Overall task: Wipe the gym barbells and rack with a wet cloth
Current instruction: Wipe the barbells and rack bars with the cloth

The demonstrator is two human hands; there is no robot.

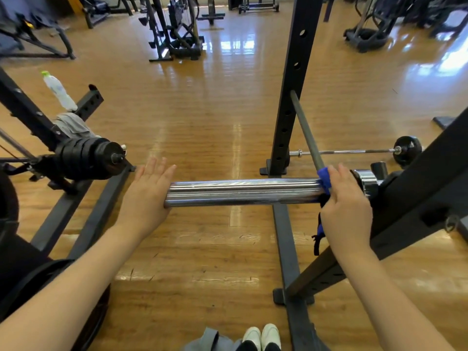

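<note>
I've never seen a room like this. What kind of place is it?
It looks like a gym. There's a shiny barbell sleeve on a black rack, a stack of weight plates, and exercise machines standing on the wooden floor.

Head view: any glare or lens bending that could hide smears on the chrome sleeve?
Head view: window glare streaks the wood floor far back; the chrome barbell sleeve carries bright striped reflections that could mask smears; wide-angle bending curves the rack upright and frame edges; the blue cloth under the right hand stays sharp.
</note>
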